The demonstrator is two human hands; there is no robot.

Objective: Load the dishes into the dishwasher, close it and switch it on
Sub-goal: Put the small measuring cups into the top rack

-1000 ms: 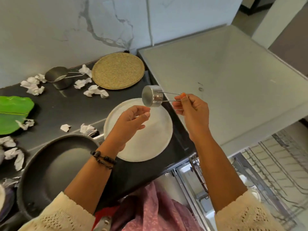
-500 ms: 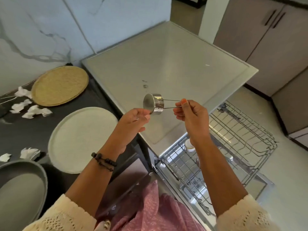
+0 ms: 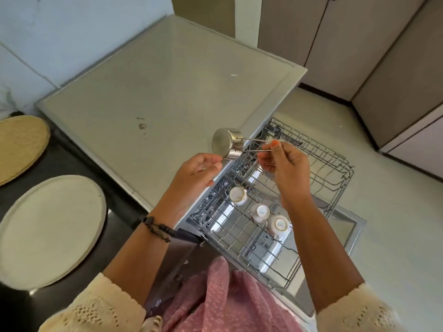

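Observation:
A small steel measuring cup [image 3: 226, 142] with a wire handle is held on its side above the near edge of the pulled-out dishwasher rack [image 3: 318, 168]. My right hand [image 3: 286, 167] pinches the end of the wire handle. My left hand [image 3: 196, 172] is just below and left of the cup, fingertips at its rim, fingers loosely curled. Three small white cups [image 3: 260, 212] sit upside down in the rack. The open dishwasher door [image 3: 347, 226] lies under the rack.
A large white plate [image 3: 48, 228] lies on the dark counter at left, with a woven round mat [image 3: 19, 144] behind it. A pale grey worktop [image 3: 155, 92] covers the dishwasher. Brown cabinets [image 3: 359, 44] stand across the pale floor.
The view has swung right from the counter to the dishwasher. Both hands carried the steel cup from over the plate to over the rack, and the rack's white cups have come into sight.

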